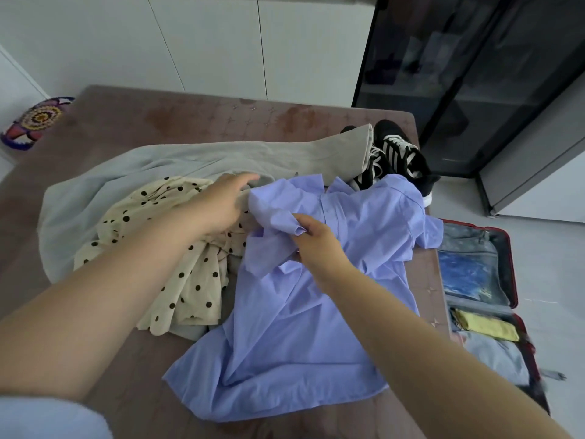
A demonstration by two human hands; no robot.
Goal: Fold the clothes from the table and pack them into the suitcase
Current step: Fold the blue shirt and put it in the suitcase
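A light blue short-sleeved shirt point(304, 324) lies spread and rumpled on the brown table point(133, 122). My right hand point(319, 245) pinches a bunched sleeve of it near the middle. My left hand point(221, 204) reaches over a cream dress with black dots point(177, 264), fingers extended and relaxed, beside the shirt's other sleeve. Behind them lie pale grey-beige trousers point(196, 163). An open red suitcase point(512, 267) sits on the floor to the right of the table, holding a blue packet, a yellow item and pale folded clothes.
A pair of black and white sneakers point(395, 156) sits at the table's far right corner. A colourful round mat point(34, 122) hangs at the far left edge. A dark glass cabinet point(474, 80) stands behind the suitcase, with white cupboards along the back wall.
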